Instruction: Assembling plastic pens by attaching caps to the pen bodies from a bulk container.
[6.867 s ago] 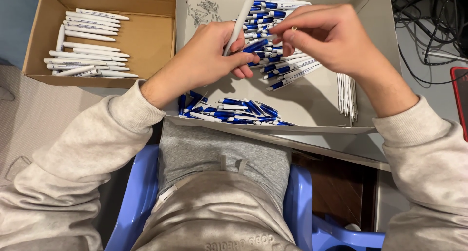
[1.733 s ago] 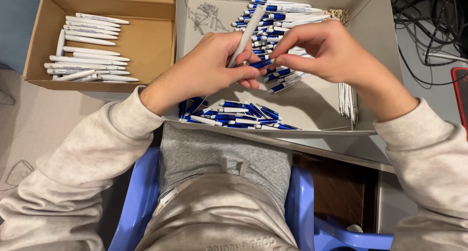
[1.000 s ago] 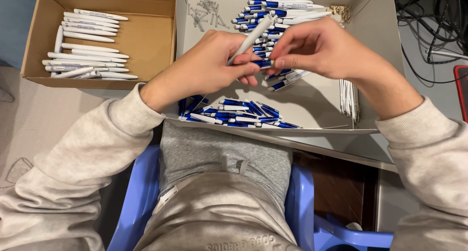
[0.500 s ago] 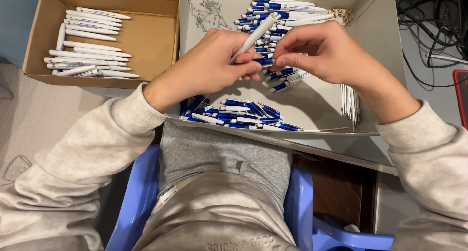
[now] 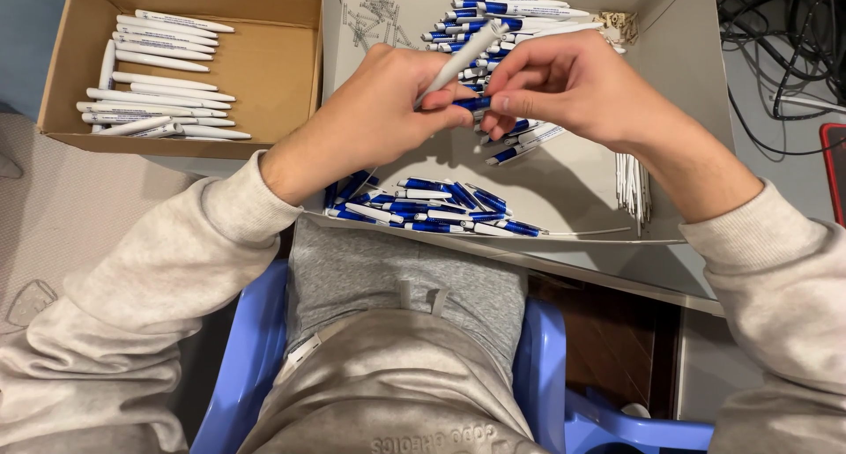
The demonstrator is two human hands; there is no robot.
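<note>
Over the grey cardboard box point(image 5: 670, 93) our left hand point(image 5: 379, 110) closes around a slim white plastic pen barrel point(image 5: 460, 57), tip tilted far and right, so our right hand point(image 5: 564, 84) can pinch a small blue end piece point(image 5: 473, 104) against it. Blue-and-white pens point(image 5: 432, 212) line the near wall, leaving bare floor right. Finished white pens point(image 5: 159, 84) fill the brown box point(image 5: 264, 66) at left.

Box of finished pens point(image 5: 163, 75) sat left of big box point(image 5: 582, 181); hands point(image 5: 388, 110) held pen point(image 5: 458, 57) over big box.
</note>
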